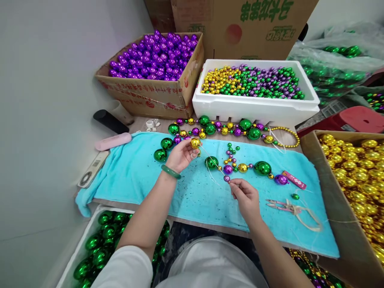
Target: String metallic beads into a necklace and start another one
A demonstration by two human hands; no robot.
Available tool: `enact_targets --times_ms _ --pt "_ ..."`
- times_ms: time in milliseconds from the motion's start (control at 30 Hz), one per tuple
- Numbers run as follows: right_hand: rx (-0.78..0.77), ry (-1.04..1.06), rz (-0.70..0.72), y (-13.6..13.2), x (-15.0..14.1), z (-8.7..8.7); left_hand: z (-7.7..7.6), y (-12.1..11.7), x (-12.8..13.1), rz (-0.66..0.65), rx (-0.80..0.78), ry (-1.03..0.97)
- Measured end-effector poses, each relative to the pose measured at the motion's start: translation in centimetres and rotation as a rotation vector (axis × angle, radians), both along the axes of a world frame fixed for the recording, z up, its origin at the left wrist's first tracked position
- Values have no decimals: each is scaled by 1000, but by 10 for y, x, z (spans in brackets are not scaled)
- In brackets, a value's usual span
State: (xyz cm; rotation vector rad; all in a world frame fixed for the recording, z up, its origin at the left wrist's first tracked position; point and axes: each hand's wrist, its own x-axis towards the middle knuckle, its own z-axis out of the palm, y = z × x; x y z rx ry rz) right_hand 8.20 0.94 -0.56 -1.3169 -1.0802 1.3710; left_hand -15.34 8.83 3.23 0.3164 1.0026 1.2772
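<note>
My left hand (181, 155), with a green bangle on the wrist, is closed on a gold bead (195, 143) above the turquoise towel (144, 176). A thin thread (211, 159) runs from that bead down to my right hand (244, 197), which pinches the thread's end beside a small purple bead (227, 178). A green bead (211, 162) lies under the thread. A partly strung row of green, gold and purple beads (258, 168) lies on the towel to the right.
A finished bead strand (228, 129) lies along the towel's far edge. Behind stand a carton of purple beads (154, 56) and a white foam box of small mixed beads (255, 82). Gold beads fill a carton (357, 168) at right; green beads (102, 244) below left. Snips (282, 206) lie at right.
</note>
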Motion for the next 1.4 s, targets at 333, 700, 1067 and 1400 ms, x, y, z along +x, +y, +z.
enact_targets --times_ms 333,700,1067,1400 --pt "30 -62 30 -1 -2 -1 3 -4 -4 -2 50 11" --pt "48 -69 23 0 -1 -3 2 -6 -8 7 89 16" --pt "60 -59 -7 2 -3 -8 -5 -18 3 -154 262 124" --pt "34 7 -19 8 3 -15 1 -24 8 -217 438 117"
